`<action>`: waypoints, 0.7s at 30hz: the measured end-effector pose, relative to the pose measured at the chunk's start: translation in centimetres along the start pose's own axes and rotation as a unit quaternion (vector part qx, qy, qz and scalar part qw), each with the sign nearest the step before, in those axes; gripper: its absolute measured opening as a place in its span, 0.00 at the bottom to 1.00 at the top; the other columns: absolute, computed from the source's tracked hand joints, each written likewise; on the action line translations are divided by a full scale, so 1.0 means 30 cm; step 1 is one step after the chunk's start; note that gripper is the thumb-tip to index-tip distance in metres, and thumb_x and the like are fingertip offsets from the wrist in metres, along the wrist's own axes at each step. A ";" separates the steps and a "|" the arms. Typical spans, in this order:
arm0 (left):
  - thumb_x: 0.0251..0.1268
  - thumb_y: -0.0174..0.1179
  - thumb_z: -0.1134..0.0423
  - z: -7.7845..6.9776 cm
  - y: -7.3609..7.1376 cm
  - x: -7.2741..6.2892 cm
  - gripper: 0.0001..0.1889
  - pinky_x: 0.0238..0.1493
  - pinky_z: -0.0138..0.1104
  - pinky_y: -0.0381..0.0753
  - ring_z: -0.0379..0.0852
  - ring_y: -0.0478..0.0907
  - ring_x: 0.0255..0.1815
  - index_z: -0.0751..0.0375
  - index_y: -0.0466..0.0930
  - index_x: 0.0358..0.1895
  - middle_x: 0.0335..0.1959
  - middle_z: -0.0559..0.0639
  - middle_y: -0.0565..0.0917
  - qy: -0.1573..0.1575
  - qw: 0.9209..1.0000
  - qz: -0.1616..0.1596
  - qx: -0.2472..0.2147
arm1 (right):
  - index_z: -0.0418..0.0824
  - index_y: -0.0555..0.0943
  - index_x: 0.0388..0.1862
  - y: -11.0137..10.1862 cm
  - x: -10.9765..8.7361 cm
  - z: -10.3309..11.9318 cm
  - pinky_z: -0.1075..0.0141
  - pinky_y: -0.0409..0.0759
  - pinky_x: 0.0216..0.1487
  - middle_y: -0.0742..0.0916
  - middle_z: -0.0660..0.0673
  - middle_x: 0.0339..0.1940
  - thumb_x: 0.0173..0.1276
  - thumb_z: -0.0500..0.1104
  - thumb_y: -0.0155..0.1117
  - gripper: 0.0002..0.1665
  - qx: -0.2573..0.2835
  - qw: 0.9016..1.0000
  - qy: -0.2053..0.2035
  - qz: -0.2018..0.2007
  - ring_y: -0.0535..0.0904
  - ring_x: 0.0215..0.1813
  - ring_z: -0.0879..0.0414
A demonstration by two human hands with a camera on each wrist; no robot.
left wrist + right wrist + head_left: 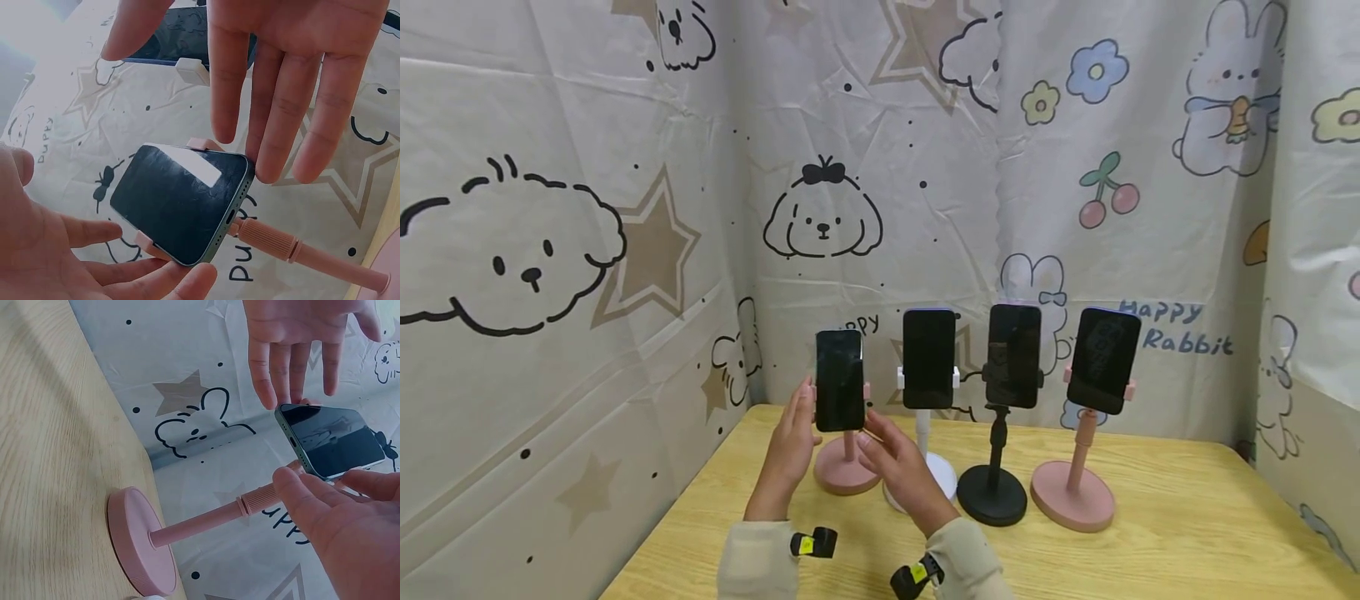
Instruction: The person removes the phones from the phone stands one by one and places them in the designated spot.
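A dark smartphone (pixel 839 381) stands upright in the clamp of a pink phone stand (pixel 847 467), its screen facing me. My left hand (pixel 789 437) is at the phone's left side, fingers extended, with fingertips right at the pink clamp arm (pixel 152 245). On the opposite side, my right hand (pixel 904 467) reaches toward the lower right edge with its fingers loosely extended. In the right wrist view, that hand's fingertips (pixel 289 481) overlap the phone's lower corner. Neither hand curls round the phone, and the clamp's back is hidden behind it.
To the right stand three more phones on stands: a white stand (pixel 938 479), partly behind my right hand, a black stand (pixel 992 496) and another pink stand (pixel 1072 496). All rest on a wooden table (pixel 1180 533). Printed curtains (pixel 925 233) hang close behind and along both sides.
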State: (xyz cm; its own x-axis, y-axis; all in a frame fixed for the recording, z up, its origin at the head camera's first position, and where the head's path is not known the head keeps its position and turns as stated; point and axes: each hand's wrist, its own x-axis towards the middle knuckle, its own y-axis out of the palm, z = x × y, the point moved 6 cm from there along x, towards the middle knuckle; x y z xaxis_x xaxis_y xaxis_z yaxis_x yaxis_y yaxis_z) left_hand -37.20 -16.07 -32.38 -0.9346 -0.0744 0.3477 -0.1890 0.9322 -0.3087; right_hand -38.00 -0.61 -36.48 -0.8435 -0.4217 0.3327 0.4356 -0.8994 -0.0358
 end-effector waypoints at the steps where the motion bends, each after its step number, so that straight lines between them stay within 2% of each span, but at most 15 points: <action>1: 0.75 0.25 0.36 0.001 0.000 -0.001 0.36 0.58 0.55 0.73 0.64 0.62 0.69 0.54 0.47 0.77 0.75 0.61 0.55 -0.001 1.000 0.001 0.000 | 0.43 0.58 0.76 0.002 0.001 0.001 0.51 0.68 0.65 0.65 0.42 0.74 0.74 0.55 0.54 0.37 0.002 1.000 -0.002 0.003 0.63 0.72 0.44; 6: 0.75 0.25 0.36 0.005 -0.001 -0.007 0.36 0.58 0.55 0.73 0.64 0.62 0.69 0.55 0.48 0.77 0.75 0.61 0.55 -0.005 1.000 0.004 0.001 | 0.42 0.60 0.75 0.007 0.000 0.002 0.51 0.66 0.66 0.66 0.43 0.74 0.75 0.54 0.53 0.35 0.003 1.000 -0.004 0.013 0.62 0.73 0.43; 13: 0.75 0.26 0.37 -0.004 -0.007 -0.013 0.36 0.55 0.53 0.76 0.65 0.66 0.65 0.56 0.49 0.77 0.73 0.63 0.57 0.001 1.000 -0.003 0.015 | 0.43 0.60 0.75 0.000 -0.004 0.007 0.52 0.67 0.65 0.67 0.42 0.73 0.75 0.53 0.54 0.35 0.001 1.000 0.001 0.003 0.64 0.72 0.44; 18: 0.76 0.26 0.38 -0.009 -0.009 -0.011 0.36 0.53 0.53 0.77 0.65 0.68 0.63 0.57 0.50 0.76 0.72 0.64 0.58 0.005 1.000 -0.006 0.020 | 0.41 0.59 0.75 -0.009 -0.008 0.008 0.51 0.68 0.64 0.68 0.38 0.72 0.73 0.55 0.55 0.38 0.003 1.000 0.004 -0.006 0.67 0.70 0.42; 21: 0.76 0.27 0.38 -0.012 -0.012 -0.012 0.35 0.51 0.52 0.79 0.65 0.69 0.62 0.57 0.50 0.76 0.71 0.65 0.59 0.007 1.000 -0.006 0.025 | 0.40 0.58 0.75 -0.017 -0.010 0.003 0.53 0.71 0.63 0.70 0.36 0.70 0.72 0.57 0.57 0.41 -0.013 1.000 0.012 -0.020 0.70 0.68 0.42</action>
State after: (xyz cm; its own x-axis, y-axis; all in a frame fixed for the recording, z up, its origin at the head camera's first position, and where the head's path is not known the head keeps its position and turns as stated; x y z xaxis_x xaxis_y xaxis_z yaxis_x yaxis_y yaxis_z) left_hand -36.68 -16.24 -32.08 -0.9281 -0.0812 0.3634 -0.2162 0.9121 -0.3484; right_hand -37.95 -0.01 -36.49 -0.8672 -0.3884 0.3116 0.3941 -0.9179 -0.0472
